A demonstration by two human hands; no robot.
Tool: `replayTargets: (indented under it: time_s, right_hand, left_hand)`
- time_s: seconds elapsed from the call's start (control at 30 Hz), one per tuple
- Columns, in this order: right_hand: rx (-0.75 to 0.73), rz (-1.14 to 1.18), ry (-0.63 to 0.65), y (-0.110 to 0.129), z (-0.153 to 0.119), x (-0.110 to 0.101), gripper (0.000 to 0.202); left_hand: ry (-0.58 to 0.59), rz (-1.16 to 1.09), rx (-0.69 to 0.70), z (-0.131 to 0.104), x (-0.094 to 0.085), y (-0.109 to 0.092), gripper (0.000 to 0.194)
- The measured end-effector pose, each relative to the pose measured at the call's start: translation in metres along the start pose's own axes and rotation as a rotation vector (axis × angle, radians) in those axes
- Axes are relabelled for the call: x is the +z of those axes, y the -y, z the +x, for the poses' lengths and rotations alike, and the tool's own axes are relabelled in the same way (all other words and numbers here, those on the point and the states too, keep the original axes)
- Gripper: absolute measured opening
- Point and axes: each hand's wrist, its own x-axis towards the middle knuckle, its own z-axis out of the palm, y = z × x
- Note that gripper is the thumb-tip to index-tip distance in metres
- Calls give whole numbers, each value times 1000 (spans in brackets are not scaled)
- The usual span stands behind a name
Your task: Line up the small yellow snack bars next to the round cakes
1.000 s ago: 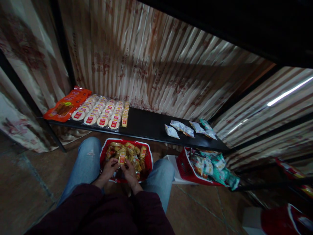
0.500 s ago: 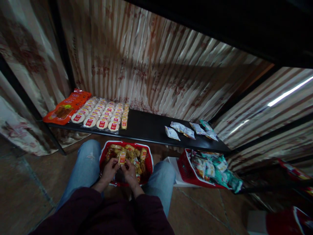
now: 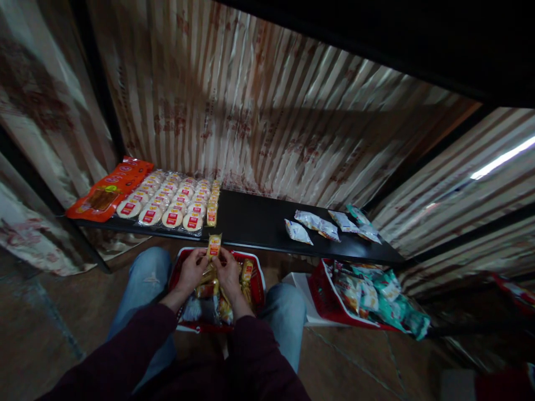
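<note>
Fingers [image 3: 199, 257] of both hands pinching snack packet [image 3: 214, 245] between them (above red basket [image 3: 258, 278])

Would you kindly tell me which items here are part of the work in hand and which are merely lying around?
In hand:
left hand
right hand
snack packet
red basket
shelf rows of round cakes

Lying about:
orange packet
white packets
second basket

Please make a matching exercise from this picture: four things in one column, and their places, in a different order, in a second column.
1. yellow snack packet
2. orange packet
3. white packets
4. green packets

A. left end of the black shelf
B. red basket on the right
C. held by both hands
D. right part of the shelf

Pairs: 1-C, 2-A, 3-D, 4-B
</note>
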Motion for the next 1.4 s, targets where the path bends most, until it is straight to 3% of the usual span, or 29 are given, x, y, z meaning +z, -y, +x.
replayTargets:
  time_s: [0.27,0.4,0.8,1.2,1.4]
  right_hand:
    - [-43,-83,1,16,46,6,30]
    - [-41,-87,-8,17,63,10,28]
    - [-52,-247,-10,12,88,20,25]
    - [-68,-424,7,11,94,23,27]
    - [-86,-422,74,11,95,18,34]
  left_hand:
    - [-84,336,100,36,0,-26,19]
    - [-105,360,137,50,2,-32,21]
    - [-81,340,206,64,3,-24,42]
    - [-121,660,423,68,11,-11,43]
    - [-86,739,440,69,10,-11,42]
